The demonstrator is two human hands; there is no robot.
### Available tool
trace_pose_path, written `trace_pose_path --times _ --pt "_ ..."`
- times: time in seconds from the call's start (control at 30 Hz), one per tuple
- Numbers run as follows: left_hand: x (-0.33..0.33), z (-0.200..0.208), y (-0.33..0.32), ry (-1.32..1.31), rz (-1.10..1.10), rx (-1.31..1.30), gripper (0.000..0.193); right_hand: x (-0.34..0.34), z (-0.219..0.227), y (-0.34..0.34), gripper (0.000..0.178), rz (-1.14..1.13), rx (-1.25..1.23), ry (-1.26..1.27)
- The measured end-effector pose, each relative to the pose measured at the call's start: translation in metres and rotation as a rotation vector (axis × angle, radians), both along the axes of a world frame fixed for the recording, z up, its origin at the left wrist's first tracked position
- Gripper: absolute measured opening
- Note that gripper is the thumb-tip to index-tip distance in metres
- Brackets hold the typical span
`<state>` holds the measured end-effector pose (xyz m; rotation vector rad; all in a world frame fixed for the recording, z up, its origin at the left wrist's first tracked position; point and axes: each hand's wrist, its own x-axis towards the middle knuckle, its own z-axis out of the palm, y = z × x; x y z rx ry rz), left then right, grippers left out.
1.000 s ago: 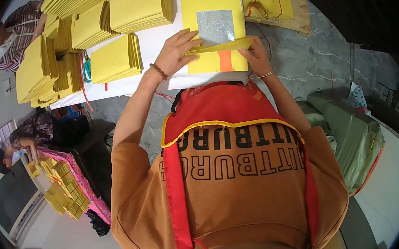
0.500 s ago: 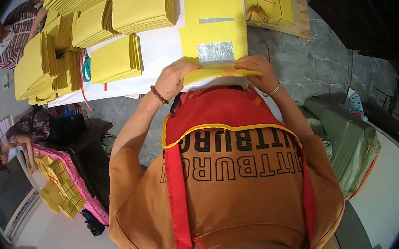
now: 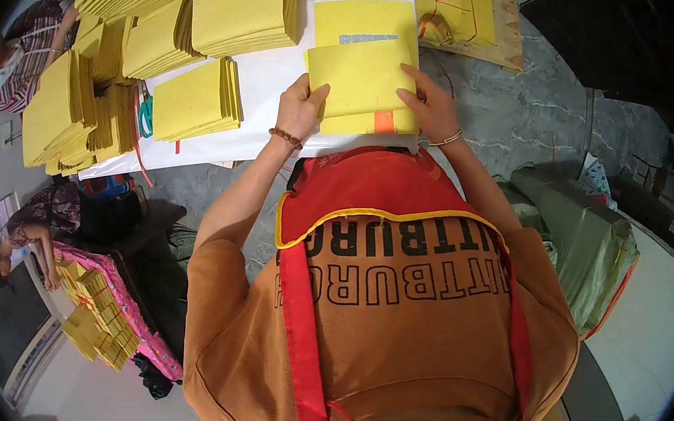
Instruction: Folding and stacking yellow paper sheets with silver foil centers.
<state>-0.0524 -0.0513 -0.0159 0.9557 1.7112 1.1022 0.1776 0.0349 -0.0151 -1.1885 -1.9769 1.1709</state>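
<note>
A folded yellow paper sheet (image 3: pixel 360 74) lies before me at the table's near edge, with an orange patch (image 3: pixel 384 121) on the strip below its fold. My left hand (image 3: pixel 301 110) grips its left edge, thumb on top and the other fingers mostly hidden beside the edge. At the right edge, my right hand (image 3: pixel 431 106) has thumb and forefinger spread apart, their tips touching the paper. Just beyond lies another yellow sheet (image 3: pixel 359 18) with a silver strip (image 3: pixel 367 37) partly showing.
Stacks of folded yellow paper (image 3: pixel 241 13) fill the table's left side, with green-handled scissors (image 3: pixel 146 117) among them. Tied yellow bundles (image 3: pixel 455 0) rest on a wooden board at right. A co-worker (image 3: pixel 50 218) sits at left by a pink-covered table; another person (image 3: pixel 30 57) is at far left.
The near flap of the yellow sheet has been folded away from me, covering the large silver patch. Both hands have shifted from the near edge to the sheet's sides, and the right fingers have spread.
</note>
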Motion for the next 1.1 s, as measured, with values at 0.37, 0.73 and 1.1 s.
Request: trace_pose_path --times 0.37,0.73,1.1 --pt "0.001 0.012 0.005 -0.1 0.042 -0.083 0.026 -0.01 -0.013 0.002 0.037 -0.104 -0.03 -0.009" --pt "0.042 0.04 0.009 1.064 -0.523 0.415 0.051 -0.012 -0.01 0.002 0.038 -0.095 -0.074 0.06" --pt "0.049 0.016 0.001 1.184 -0.618 0.27 0.063 0.003 0.019 -0.023 0.051 0.195 0.666 -0.328"
